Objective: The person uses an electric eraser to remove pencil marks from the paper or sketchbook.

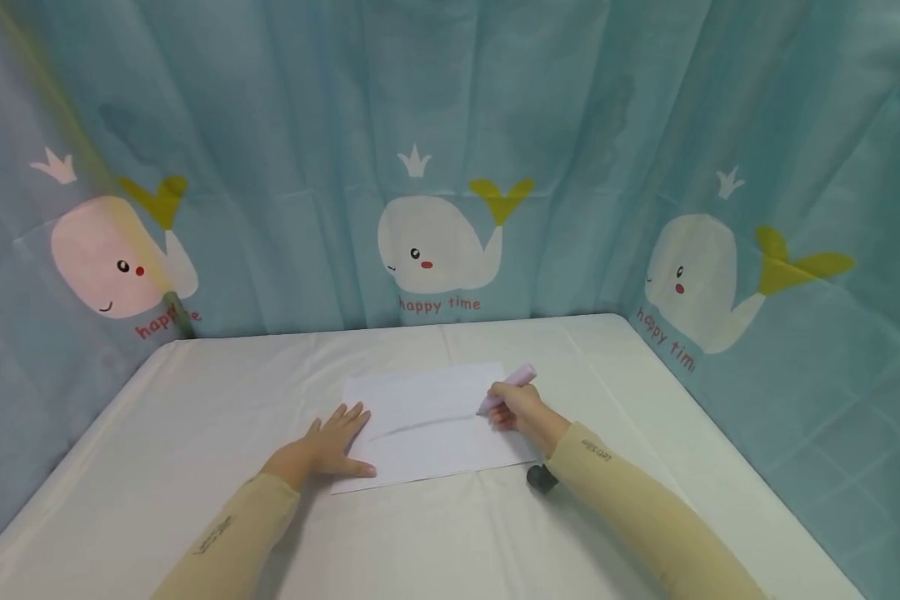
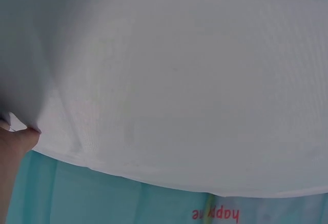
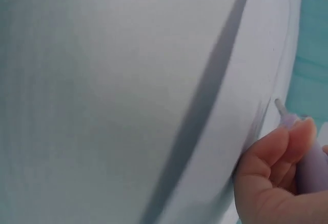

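A white sheet of paper [image 1: 427,454] lies slightly turned on the table, with a faint grey streak running across its middle. The right hand [image 1: 523,410] pinches a pale purple pen [image 1: 521,376], whose tip is at the right end of that streak. In the right wrist view the thumb and fingers of the right hand [image 3: 277,175] curl round the pen [image 3: 310,170]. The left hand [image 1: 332,448] rests spread on the paper's left edge. Only part of the left hand [image 2: 15,147] shows at the left side of the left wrist view.
A small black round object [image 1: 542,479] sits beside the right sleeve, just off the paper's lower right corner. The white-covered table [image 1: 232,400] is bordered by blue-green curtains [image 1: 292,167] with whale prints at the back and sides.
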A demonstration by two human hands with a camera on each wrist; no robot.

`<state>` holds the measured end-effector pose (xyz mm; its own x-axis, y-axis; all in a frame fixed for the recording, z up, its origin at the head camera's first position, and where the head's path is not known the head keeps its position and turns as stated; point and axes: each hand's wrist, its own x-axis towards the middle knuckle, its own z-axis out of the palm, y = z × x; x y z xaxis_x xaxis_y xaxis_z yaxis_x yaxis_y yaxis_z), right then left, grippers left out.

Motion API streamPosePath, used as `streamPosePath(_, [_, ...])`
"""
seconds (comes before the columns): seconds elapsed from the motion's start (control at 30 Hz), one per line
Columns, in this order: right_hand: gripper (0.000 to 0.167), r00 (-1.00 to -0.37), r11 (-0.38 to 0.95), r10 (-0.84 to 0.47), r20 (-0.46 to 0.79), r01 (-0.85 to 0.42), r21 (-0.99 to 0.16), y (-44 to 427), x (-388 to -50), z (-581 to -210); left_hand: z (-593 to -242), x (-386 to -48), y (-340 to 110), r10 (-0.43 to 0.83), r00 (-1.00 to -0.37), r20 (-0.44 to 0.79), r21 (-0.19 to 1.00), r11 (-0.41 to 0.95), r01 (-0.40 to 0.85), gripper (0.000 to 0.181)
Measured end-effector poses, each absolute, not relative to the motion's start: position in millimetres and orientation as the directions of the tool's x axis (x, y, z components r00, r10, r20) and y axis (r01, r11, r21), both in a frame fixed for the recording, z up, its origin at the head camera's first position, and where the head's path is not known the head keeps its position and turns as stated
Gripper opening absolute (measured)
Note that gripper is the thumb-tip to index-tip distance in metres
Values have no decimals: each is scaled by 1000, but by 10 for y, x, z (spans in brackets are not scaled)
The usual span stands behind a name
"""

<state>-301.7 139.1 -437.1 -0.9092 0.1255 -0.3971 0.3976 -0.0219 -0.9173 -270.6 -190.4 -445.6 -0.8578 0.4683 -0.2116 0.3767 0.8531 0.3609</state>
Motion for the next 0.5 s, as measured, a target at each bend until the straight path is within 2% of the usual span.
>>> streamPosePath(0.17, [15,-907,-10,138,-398,400,-916,1358,-3019,-4377,-4474,-2694,-1912,458,-861,-220,367,857,362,107])
streamPosePath(0.5, [23,-900,-14,136,-413,416,-909,1366,-3067,-4388,-4510,-2717,-1936,476,-857,-196,374,845,383,107])
